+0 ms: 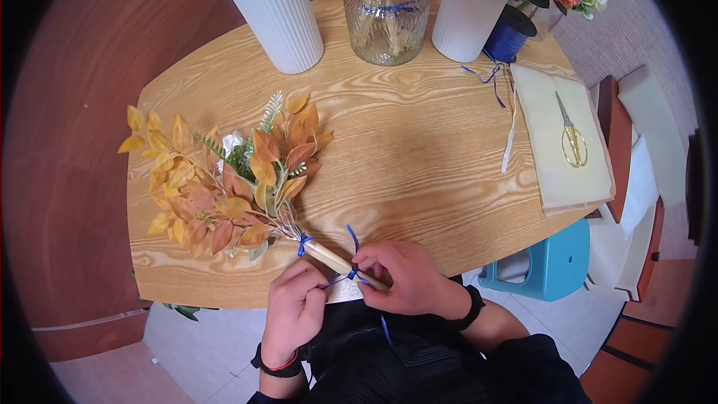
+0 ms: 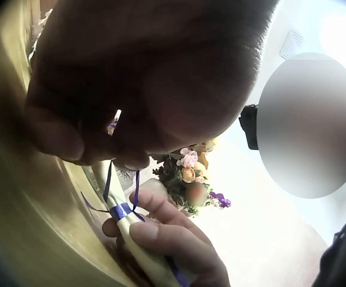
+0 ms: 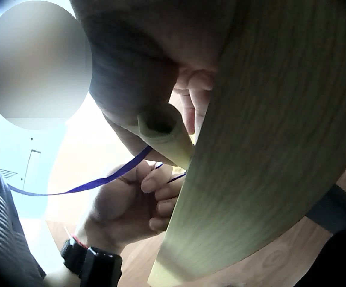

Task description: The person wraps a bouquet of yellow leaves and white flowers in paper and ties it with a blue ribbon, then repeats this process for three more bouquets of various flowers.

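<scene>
A bouquet of orange and yellow leaves (image 1: 217,202) lies on the table's left, its stems in a pale paper wrap (image 1: 327,256) that points toward the person. Blue ribbon (image 1: 352,274) circles the wrap low down; a blue bow (image 1: 303,242) sits higher. The left hand (image 1: 295,303) has curled fingers; in the left wrist view, ribbon strands run up to the fingertips of this hand (image 2: 149,78). The right hand (image 1: 407,278) holds the wrap, thumb beside the ribbon band (image 2: 121,211). In the right wrist view the wrap's open end (image 3: 164,128) shows beneath the right hand (image 3: 143,60).
Along the table's (image 1: 419,150) back stand a white ribbed vase (image 1: 280,19), a glass vase (image 1: 387,22), another white vase (image 1: 467,15) with flowers, and a blue ribbon spool (image 1: 511,34). Gold-handled scissors (image 1: 574,138) lie on paper sheets (image 1: 550,172) at right. A blue stool (image 1: 553,265) stands below.
</scene>
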The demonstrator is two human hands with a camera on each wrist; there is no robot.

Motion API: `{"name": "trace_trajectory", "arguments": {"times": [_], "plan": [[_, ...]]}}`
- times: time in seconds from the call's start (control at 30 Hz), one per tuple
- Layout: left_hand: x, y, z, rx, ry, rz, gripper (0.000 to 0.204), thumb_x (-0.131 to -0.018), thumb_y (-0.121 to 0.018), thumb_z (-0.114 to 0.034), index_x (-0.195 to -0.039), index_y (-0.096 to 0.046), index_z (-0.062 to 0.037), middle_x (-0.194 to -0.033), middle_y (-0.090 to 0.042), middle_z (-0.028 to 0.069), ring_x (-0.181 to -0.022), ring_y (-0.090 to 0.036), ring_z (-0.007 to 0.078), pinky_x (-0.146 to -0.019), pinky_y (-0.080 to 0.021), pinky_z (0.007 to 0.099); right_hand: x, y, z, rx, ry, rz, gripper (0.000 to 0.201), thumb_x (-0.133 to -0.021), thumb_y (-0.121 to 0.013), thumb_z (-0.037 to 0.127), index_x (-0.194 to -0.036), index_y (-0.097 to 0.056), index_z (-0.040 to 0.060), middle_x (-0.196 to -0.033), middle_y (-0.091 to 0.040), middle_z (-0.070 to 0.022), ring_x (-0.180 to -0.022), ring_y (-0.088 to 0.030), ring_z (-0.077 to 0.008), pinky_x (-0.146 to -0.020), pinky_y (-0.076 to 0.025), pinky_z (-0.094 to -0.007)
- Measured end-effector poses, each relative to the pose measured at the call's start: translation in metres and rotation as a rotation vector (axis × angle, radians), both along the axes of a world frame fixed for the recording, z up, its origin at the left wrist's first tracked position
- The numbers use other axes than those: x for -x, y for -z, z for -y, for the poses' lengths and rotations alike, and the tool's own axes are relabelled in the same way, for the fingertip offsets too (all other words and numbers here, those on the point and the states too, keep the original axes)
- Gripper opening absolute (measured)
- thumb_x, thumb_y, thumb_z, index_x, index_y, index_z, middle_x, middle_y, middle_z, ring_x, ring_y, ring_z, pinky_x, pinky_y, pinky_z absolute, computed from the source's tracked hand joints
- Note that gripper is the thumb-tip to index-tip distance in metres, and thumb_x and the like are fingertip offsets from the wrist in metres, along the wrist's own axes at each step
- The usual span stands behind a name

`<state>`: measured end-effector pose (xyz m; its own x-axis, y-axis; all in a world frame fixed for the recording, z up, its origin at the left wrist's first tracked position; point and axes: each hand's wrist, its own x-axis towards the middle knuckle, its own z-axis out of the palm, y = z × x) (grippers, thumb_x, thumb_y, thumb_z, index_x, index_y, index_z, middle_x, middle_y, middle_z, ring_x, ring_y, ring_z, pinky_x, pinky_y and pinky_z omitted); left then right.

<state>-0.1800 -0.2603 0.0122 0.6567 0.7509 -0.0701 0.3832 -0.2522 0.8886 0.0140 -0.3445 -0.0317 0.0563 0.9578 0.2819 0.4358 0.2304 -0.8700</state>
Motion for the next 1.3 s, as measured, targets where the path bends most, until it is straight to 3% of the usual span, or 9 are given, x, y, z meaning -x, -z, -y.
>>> {"name": "trace_trajectory", "arguments": {"times": [0.33,0.5,0.6,0.8,0.9,1.0,1.1,1.13,1.3], "plan": [[-0.006,0.01,0.002,0.155,-0.094,0.231,0.014,-0.073,-0.043,0.004,-0.065,-0.055,0.0036,-0.089,-0.058,0.0138,-0.075,-0.055,0.018,-0.066,-0.045,0.0271,-0.001,-0.002,0.0,0.021,0.078,-0.103,0.034,-0.072,-0.076,0.007,-0.101,-0.058,0.0062,-0.07,-0.056,-0.0021,-0.055,-0.055,-0.0133,-0.049,-0.044,-0.0272],[-0.001,0.008,0.0,0.214,-0.105,0.275,0.016,-0.073,-0.041,0.002,-0.062,-0.052,0.0034,-0.092,-0.06,0.0162,-0.08,-0.058,0.0191,-0.071,-0.047,0.0284,-0.002,-0.01,0.001,0.128,0.15,-0.145,0.028,-0.073,-0.073,0.009,-0.097,-0.058,0.008,-0.067,-0.054,-0.0034,-0.057,-0.056,-0.0173,-0.052,-0.045,-0.0311],[-0.001,0.005,0.001,0.325,-0.183,0.362,0.016,-0.073,-0.041,0.001,-0.06,-0.05,0.0027,-0.092,-0.06,0.0166,-0.08,-0.06,0.0207,-0.075,-0.048,0.0301,-0.003,-0.011,0.001,0.137,0.172,-0.152,0.026,-0.074,-0.072,0.009,-0.096,-0.058,0.008,-0.065,-0.053,-0.0029,-0.056,-0.055,-0.0168,-0.052,-0.044,-0.0305],[0.002,0.006,0.002,0.19,-0.251,0.537,0.016,-0.074,-0.042,0.001,-0.06,-0.05,0.0023,-0.086,-0.06,0.0186,-0.077,-0.061,0.0255,-0.074,-0.051,0.0345,-0.001,-0.01,0.001,0.126,0.207,-0.169,0.024,-0.075,-0.072,0.008,-0.094,-0.058,0.008,-0.063,-0.051,-0.0022,-0.054,-0.053,-0.0155,-0.051,-0.043,-0.0294],[0.003,0.006,0.005,0.175,-0.266,0.676,0.017,-0.076,-0.041,0.0,-0.06,-0.048,0.0022,-0.075,-0.058,0.0176,-0.07,-0.06,0.0266,-0.068,-0.05,0.036,-0.002,-0.013,0.0,0.124,0.203,-0.166,0.023,-0.075,-0.072,0.008,-0.094,-0.058,0.008,-0.063,-0.051,-0.002,-0.054,-0.053,-0.0154,-0.05,-0.042,-0.0295],[0.002,0.008,0.004,0.216,-0.157,0.768,0.02,-0.081,-0.04,0.001,-0.066,-0.053,0.0036,-0.066,-0.057,0.0136,-0.06,-0.057,0.0205,-0.059,-0.047,0.0309,-0.002,-0.012,0.002,0.14,0.185,-0.161,0.023,-0.076,-0.072,0.008,-0.094,-0.058,0.008,-0.063,-0.051,-0.0019,-0.054,-0.053,-0.0155,-0.05,-0.042,-0.0297],[0.006,-0.002,0.013,0.357,-0.248,0.451,0.02,-0.085,-0.041,0.002,-0.077,-0.06,0.0047,-0.062,-0.058,0.0087,-0.054,-0.054,0.0131,-0.053,-0.043,0.0248,-0.002,-0.012,0.002,0.133,0.179,-0.142,0.023,-0.076,-0.071,0.009,-0.094,-0.057,0.008,-0.063,-0.052,-0.0019,-0.054,-0.053,-0.0156,-0.05,-0.042,-0.0299],[0.007,0.0,0.014,0.373,-0.22,0.397,0.017,-0.092,-0.047,0.002,-0.091,-0.064,0.0048,-0.064,-0.059,0.0049,-0.054,-0.052,0.0067,-0.051,-0.04,0.0204,-0.002,-0.012,0.002,0.128,0.18,-0.137,0.023,-0.076,-0.071,0.009,-0.094,-0.057,0.0079,-0.063,-0.052,-0.0019,-0.054,-0.053,-0.0155,-0.05,-0.042,-0.03],[-0.003,0.002,0.014,0.377,-0.198,0.248,0.014,-0.095,-0.057,-0.003,-0.106,-0.062,0.0043,-0.072,-0.059,0.0026,-0.062,-0.054,0.0066,-0.055,-0.045,0.0215,-0.002,-0.015,0.003,0.133,0.174,-0.145,0.02,-0.079,-0.07,0.009,-0.095,-0.057,0.0069,-0.066,-0.056,-0.0032,-0.056,-0.057,-0.016,-0.052,-0.046,-0.0295]]}}
